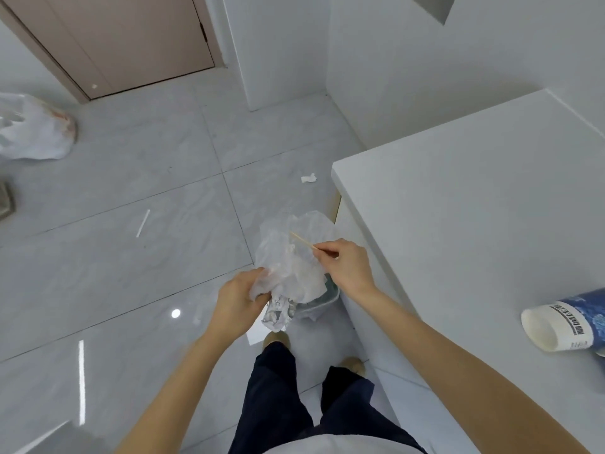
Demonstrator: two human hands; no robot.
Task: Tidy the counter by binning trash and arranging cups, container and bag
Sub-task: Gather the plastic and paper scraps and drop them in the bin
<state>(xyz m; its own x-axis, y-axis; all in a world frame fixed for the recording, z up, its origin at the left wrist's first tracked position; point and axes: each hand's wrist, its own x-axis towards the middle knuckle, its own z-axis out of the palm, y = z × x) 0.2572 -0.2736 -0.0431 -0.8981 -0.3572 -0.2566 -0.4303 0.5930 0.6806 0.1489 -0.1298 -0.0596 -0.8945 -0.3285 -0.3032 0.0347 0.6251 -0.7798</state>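
My left hand [237,299] grips a crumpled bunch of clear plastic and white paper trash [291,263], held over a small pale bin [314,308] on the floor beside the counter. A thin wooden stick [302,240] is pinched in my right hand [347,263], its tip lying across the top of the trash. On the white counter [458,224] at the right edge, a blue and white paper cup [563,322] lies on its side with its mouth facing left. The bin is mostly hidden by the trash.
A white plastic bag [36,129] sits on the grey tiled floor at far left. A white straw [143,223] and a small paper scrap [308,178] lie on the floor. A brown door [131,44] is at the back. My legs and shoes stand below.
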